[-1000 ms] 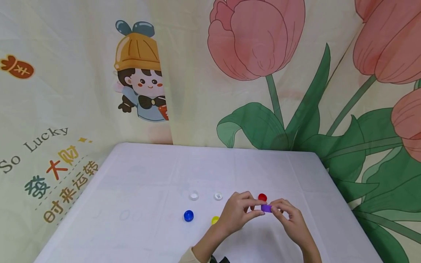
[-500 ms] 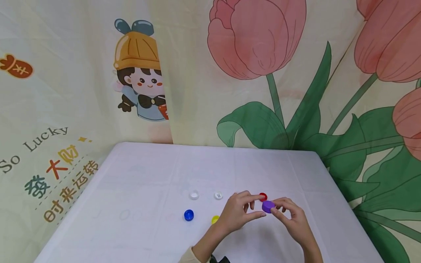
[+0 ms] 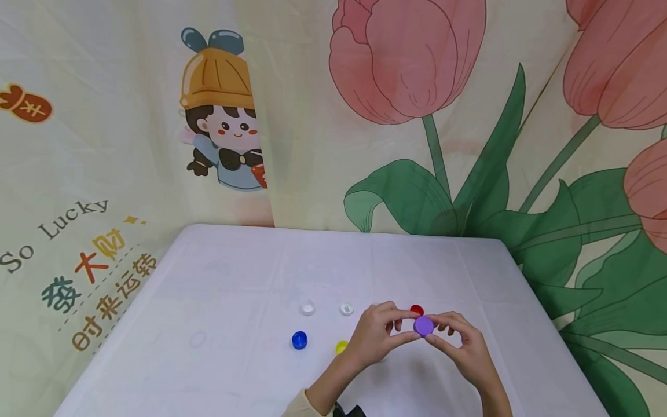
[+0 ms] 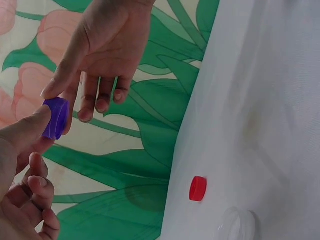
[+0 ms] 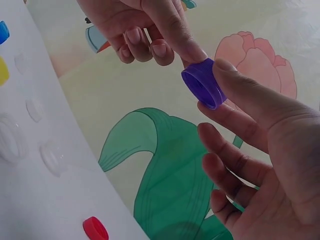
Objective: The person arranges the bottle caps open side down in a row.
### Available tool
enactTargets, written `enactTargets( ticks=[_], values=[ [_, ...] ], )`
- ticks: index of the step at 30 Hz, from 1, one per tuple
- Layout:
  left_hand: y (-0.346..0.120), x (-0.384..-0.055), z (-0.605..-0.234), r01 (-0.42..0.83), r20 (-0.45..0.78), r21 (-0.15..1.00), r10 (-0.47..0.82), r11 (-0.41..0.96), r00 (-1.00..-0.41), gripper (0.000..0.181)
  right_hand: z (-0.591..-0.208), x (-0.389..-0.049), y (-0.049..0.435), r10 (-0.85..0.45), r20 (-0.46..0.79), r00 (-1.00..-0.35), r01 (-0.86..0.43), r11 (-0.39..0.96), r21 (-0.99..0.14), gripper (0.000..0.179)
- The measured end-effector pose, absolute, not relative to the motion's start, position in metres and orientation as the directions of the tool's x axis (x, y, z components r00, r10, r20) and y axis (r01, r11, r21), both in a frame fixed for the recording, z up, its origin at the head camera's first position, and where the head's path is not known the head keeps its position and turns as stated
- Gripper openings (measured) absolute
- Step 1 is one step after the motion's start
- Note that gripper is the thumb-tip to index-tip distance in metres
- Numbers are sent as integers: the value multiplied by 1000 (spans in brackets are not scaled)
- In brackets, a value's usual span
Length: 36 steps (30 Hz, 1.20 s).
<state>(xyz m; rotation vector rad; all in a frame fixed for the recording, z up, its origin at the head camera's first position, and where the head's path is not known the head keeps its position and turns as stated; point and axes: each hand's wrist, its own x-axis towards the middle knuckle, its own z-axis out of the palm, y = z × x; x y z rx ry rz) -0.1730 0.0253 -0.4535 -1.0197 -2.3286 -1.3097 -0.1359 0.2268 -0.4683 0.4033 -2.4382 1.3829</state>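
Observation:
A purple bottle cap is held up above the table between both hands, its flat top facing the head camera. My left hand pinches its left side with thumb and index finger. On the opposite side, the thumb and index finger of my right hand pinch it too. The right wrist view shows the hollow inside of the purple cap and its ridged side. The other fingers of both hands are loosely bent, away from the cap. Just behind it on the table lies a red cap.
On the white-covered table lie a blue cap, a yellow cap partly hidden by my left wrist, and whitish clear caps. In the right wrist view, several clear caps show. A printed curtain hangs behind the table.
The purple cap has turned from edge-on to top-facing. Half a second ago my left fingers were spread off it while the right hand held it; now they pinch it again.

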Motion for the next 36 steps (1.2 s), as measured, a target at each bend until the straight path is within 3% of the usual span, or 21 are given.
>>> enactTargets(
  ticks=[11, 15, 25, 30, 36],
  values=[
    [40, -180, -474, 713, 556, 592, 450, 375, -698, 29, -504, -148, 242, -47, 496, -867, -447, 513, -733, 34],
    [46, -184, -482, 702, 529, 579, 465, 414, -710, 30, -503, -146, 242, 10, 399, -917, -328, 551, -767, 28],
    [57, -188, -504, 656, 370, 383, 543, 650, -754, 31, -519, -146, 246, 37, 139, -990, -82, 653, -753, 29],
    [63, -189, -514, 641, 297, 277, 571, 715, -765, 27, -530, -147, 248, -3, 154, -988, -117, 664, -739, 26],
    [67, -189, -520, 620, 236, 243, 574, 746, -784, 25, -535, -148, 245, -35, 155, -987, -135, 699, -702, 26]
  ],
)
